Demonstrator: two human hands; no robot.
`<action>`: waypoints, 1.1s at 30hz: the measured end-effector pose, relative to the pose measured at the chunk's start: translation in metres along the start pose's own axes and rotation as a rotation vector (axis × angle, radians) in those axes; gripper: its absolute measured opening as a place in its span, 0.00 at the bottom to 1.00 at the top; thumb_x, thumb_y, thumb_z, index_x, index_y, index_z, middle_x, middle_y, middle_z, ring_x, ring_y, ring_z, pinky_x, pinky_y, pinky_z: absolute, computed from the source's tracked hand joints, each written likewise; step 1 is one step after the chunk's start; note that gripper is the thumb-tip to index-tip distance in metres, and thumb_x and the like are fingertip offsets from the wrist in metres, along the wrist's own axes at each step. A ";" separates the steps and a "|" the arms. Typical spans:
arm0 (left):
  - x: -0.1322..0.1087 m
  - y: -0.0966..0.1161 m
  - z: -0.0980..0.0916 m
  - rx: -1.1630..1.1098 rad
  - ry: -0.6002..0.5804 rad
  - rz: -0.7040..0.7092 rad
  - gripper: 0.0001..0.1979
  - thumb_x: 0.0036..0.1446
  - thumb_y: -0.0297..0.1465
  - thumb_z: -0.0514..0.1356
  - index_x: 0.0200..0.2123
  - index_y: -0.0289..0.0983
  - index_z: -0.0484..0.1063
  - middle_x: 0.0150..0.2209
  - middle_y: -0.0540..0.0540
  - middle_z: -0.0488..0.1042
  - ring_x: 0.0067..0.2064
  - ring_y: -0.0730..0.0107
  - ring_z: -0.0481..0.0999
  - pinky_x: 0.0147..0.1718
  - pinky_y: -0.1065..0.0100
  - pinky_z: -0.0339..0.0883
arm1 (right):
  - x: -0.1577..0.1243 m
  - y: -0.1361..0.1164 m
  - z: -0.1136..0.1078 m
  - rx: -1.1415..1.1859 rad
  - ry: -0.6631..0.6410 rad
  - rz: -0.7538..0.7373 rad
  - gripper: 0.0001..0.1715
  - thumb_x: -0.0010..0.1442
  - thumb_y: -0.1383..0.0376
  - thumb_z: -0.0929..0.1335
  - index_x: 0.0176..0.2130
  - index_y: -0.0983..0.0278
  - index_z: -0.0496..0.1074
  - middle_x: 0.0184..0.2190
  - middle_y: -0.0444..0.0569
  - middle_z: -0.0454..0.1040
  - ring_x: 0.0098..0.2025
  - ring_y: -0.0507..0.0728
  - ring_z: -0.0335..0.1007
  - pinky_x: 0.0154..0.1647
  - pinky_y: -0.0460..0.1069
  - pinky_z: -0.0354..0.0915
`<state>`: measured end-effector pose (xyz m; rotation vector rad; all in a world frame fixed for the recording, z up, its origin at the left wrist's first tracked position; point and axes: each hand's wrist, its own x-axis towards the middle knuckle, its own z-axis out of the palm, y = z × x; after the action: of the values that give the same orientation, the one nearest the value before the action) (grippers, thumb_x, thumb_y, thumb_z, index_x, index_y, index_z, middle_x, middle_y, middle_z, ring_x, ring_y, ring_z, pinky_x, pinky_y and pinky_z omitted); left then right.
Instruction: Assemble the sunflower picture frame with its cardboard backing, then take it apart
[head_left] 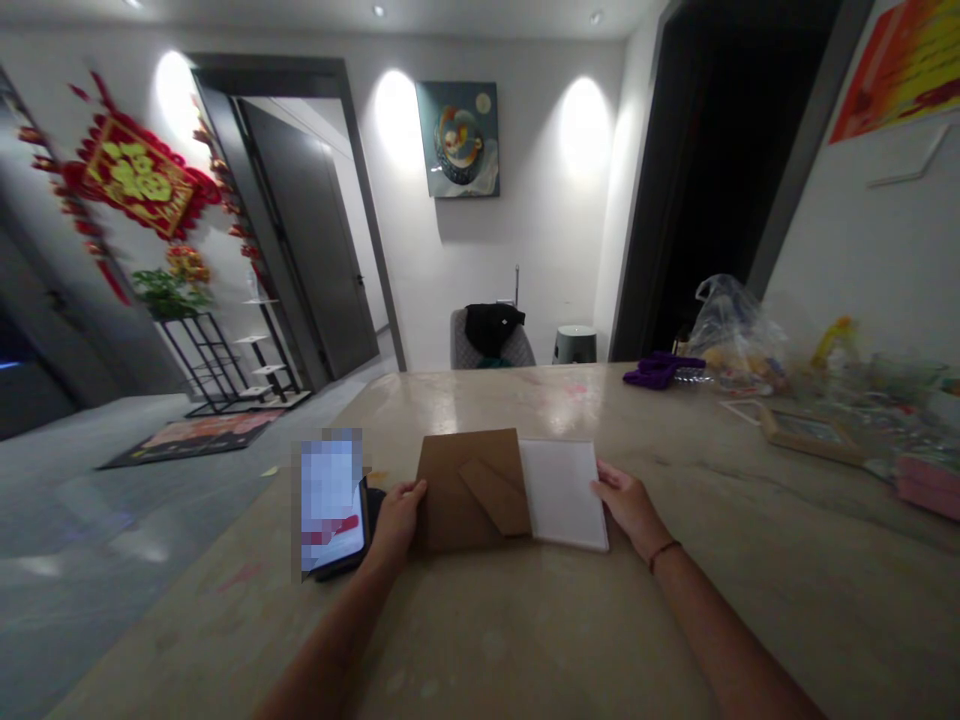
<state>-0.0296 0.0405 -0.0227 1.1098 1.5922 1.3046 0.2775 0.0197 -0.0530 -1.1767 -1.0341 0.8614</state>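
Observation:
My left hand point(401, 512) is closed on the left edge of a brown picture frame backing board point(442, 490), with the thumb on its face. A fold-out stand point(495, 495) of the same brown lies slantwise on that board. My right hand point(626, 502) pinches the right edge of a white rectangular panel point(564, 490) with a thin raised rim. Board and panel are side by side, tilted up toward me over the table, and the board's right edge meets or overlaps the panel's left edge. Whether they are joined I cannot tell.
A phone or tablet point(334, 505) with a blurred screen stands left of my left hand on the marble-look table point(487, 640). Toward the right lie a purple cloth point(656, 370), a clear plastic bag point(735, 335), a wooden frame point(810, 435) and a pink box point(930, 485). A chair point(461, 345) stands beyond.

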 end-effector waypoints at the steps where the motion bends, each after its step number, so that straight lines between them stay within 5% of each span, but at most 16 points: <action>1: -0.001 0.000 0.001 -0.005 -0.005 0.001 0.13 0.40 0.38 0.58 0.27 0.34 0.70 0.26 0.46 0.74 0.32 0.64 0.73 0.32 0.65 0.64 | -0.001 0.001 0.005 -0.034 -0.025 -0.026 0.24 0.40 0.65 0.66 0.41 0.65 0.71 0.40 0.49 0.74 0.41 0.58 0.70 0.45 0.55 0.63; 9: -0.009 0.001 0.008 0.046 -0.046 -0.005 0.13 0.44 0.39 0.56 0.30 0.36 0.68 0.28 0.47 0.74 0.32 0.65 0.74 0.30 0.67 0.65 | -0.018 -0.003 0.035 -0.341 0.000 -0.137 0.28 0.49 0.53 0.64 0.44 0.68 0.70 0.50 0.56 0.66 0.54 0.59 0.59 0.56 0.55 0.51; 17: -0.032 0.006 0.026 0.079 -0.102 0.022 0.15 0.48 0.42 0.53 0.32 0.36 0.68 0.28 0.47 0.74 0.31 0.66 0.73 0.27 0.69 0.64 | -0.035 -0.020 0.049 -0.221 -0.106 -0.102 0.33 0.45 0.57 0.67 0.50 0.66 0.65 0.35 0.51 0.75 0.37 0.57 0.70 0.41 0.52 0.64; 20: -0.035 0.010 0.029 0.134 -0.158 0.153 0.18 0.49 0.44 0.49 0.28 0.35 0.68 0.29 0.46 0.73 0.32 0.65 0.72 0.28 0.69 0.63 | -0.027 -0.024 0.039 -0.045 -0.031 -0.046 0.27 0.45 0.58 0.67 0.45 0.66 0.69 0.39 0.52 0.74 0.41 0.57 0.69 0.43 0.52 0.64; 24: -0.031 0.008 0.026 0.505 -0.066 0.351 0.12 0.47 0.39 0.54 0.26 0.36 0.67 0.28 0.47 0.72 0.32 0.68 0.70 0.30 0.70 0.59 | -0.012 -0.024 0.015 0.034 0.175 0.018 0.24 0.41 0.59 0.67 0.39 0.68 0.73 0.40 0.54 0.74 0.44 0.59 0.68 0.46 0.54 0.62; 28: -0.030 0.006 0.022 0.813 -0.080 0.298 0.11 0.47 0.38 0.55 0.32 0.37 0.67 0.28 0.49 0.72 0.29 0.71 0.70 0.25 0.73 0.55 | 0.002 -0.020 -0.014 -0.010 0.338 0.008 0.27 0.42 0.60 0.66 0.43 0.71 0.71 0.41 0.55 0.73 0.44 0.59 0.68 0.44 0.52 0.63; 33: -0.032 0.012 0.018 1.063 -0.139 0.229 0.15 0.51 0.41 0.49 0.28 0.38 0.68 0.29 0.45 0.74 0.31 0.67 0.71 0.25 0.71 0.54 | 0.016 -0.011 -0.050 -0.200 0.499 -0.037 0.26 0.44 0.63 0.63 0.44 0.70 0.70 0.42 0.54 0.73 0.45 0.59 0.68 0.46 0.52 0.63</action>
<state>-0.0011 0.0168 -0.0124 1.9896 2.1337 0.4000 0.3297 0.0171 -0.0428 -1.4437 -0.7359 0.4039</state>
